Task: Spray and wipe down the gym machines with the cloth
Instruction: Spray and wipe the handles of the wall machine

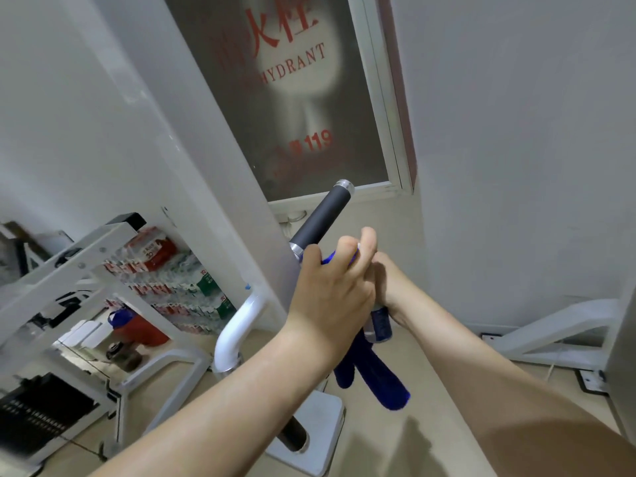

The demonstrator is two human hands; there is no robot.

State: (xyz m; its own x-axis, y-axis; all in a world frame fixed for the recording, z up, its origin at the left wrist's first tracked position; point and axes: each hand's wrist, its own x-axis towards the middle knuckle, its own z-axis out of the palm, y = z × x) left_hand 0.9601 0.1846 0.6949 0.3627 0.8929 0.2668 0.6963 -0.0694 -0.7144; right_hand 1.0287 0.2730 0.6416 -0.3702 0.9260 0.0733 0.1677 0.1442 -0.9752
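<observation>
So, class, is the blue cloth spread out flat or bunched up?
Bunched up: the blue cloth hangs in two rolled lengths beneath the left hand, none of it laid open.

spray bottle mostly behind hands | right hand fingers behind left hand | cloth top covered | hydrant sign blurred, cropped at top

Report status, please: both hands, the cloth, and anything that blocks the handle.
Left hand grips blue cloth beside black handle. Right hand holds spray bottle. Nothing blocks the handle.
</observation>
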